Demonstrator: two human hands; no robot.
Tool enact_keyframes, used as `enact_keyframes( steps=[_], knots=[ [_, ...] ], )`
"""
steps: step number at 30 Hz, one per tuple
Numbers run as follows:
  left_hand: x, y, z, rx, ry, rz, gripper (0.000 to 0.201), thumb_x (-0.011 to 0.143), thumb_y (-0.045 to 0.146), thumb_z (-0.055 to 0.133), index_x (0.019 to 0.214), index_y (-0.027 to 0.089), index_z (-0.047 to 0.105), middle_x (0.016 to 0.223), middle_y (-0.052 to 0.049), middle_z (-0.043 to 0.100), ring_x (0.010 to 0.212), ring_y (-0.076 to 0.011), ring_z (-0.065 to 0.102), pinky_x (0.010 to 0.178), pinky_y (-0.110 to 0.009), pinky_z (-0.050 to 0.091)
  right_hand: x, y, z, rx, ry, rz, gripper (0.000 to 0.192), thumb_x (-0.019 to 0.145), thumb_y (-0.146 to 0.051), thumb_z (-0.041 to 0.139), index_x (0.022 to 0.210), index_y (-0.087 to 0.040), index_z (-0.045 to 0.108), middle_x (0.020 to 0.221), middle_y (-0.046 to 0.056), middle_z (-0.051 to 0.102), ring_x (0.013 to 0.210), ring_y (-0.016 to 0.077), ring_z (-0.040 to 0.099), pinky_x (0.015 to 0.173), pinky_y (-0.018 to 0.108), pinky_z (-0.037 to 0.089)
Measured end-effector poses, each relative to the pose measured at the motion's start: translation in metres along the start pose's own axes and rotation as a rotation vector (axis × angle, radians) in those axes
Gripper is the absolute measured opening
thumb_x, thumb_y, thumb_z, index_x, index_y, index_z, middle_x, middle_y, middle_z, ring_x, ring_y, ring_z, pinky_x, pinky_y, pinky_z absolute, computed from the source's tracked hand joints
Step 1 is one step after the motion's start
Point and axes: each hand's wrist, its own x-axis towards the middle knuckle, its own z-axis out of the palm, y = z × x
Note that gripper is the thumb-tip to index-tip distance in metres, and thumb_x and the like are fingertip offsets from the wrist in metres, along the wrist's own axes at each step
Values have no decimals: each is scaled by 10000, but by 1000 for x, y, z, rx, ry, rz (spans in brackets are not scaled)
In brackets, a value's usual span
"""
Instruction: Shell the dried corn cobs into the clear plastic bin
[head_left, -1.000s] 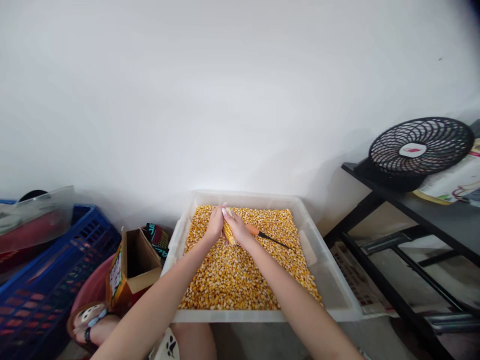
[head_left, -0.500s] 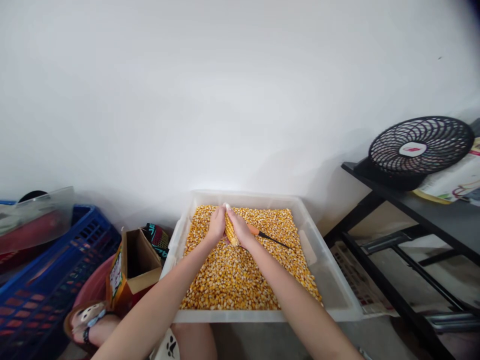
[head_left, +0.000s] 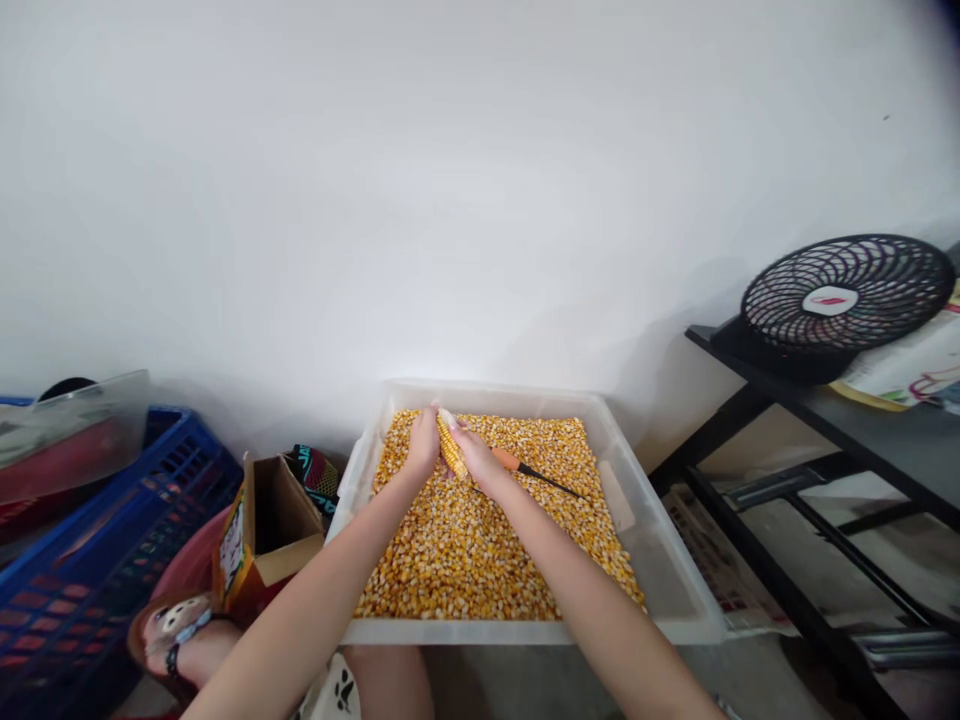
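2 hands meet at the centre of the frame, both clamped on 1 corn cob (head_left: 451, 446). The left hand (head_left: 422, 447) wraps its fingers around the cob's left side, and the right hand (head_left: 474, 454) grips it from the right, so only a strip of yellow kernels shows between them. The cob tilts, its upper end pointing toward the upper left. It is held just above the loose kernels (head_left: 480, 540) that fill a clear plastic tub (head_left: 667, 580) in the lower middle of the frame. An orange-handled tool (head_left: 532, 468) lies on the kernels just right of the right hand. At lower left sit an open cardboard box (head_left: 262, 530) and a blue crate (head_left: 90, 560). At the right edge, a black fan (head_left: 844, 300) stands on a dark shelf (head_left: 892, 430).
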Motion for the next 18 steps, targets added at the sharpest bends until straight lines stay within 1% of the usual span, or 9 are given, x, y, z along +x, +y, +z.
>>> enact_keyframes(
  steps=[3,7,9,13,15,18],
  knots=[
    [1,-2,-1,-8,-45,-6,340,759,456,363,645,171,510,378,3,459,295,-157,443,280,-252,305,-1,0,1,5,27,14,516,774,-603,385,1008,-177,560,593,21,584,421,127,490,391,266,412],
    [-1,-2,-1,-11,-108,-56,406,763,494,322,651,166,532,331,-4,437,263,-172,429,249,-256,272,-3,-3,2,73,-20,48,539,795,-620,311,945,-171,569,542,16,564,388,115,463,391,266,424],
    [-2,-1,-2,-28,-141,-77,431,757,513,325,684,155,553,323,-3,438,253,-169,424,241,-250,256,-5,-6,3,124,-34,63,501,810,-596,307,956,-183,550,564,15,570,411,120,486,396,265,433],
    [0,4,-6,-69,-310,-170,492,745,536,323,787,127,593,339,-12,474,231,-160,409,226,-248,231,-9,-13,5,167,-104,53,354,807,-496,416,962,-194,514,622,4,581,449,122,517,375,237,421],
    [1,6,-8,-93,-358,-206,507,744,530,311,836,123,599,377,-26,516,233,-163,417,222,-255,231,-10,-14,5,171,-140,54,275,807,-426,448,931,-188,508,619,-3,579,437,116,511,376,233,423],
    [2,8,-11,-128,-387,-212,514,740,537,307,860,132,599,408,-37,542,242,-175,436,217,-261,229,-12,-15,4,182,-158,78,242,844,-386,383,918,-185,495,593,-4,576,414,117,505,395,246,437]
  ],
)
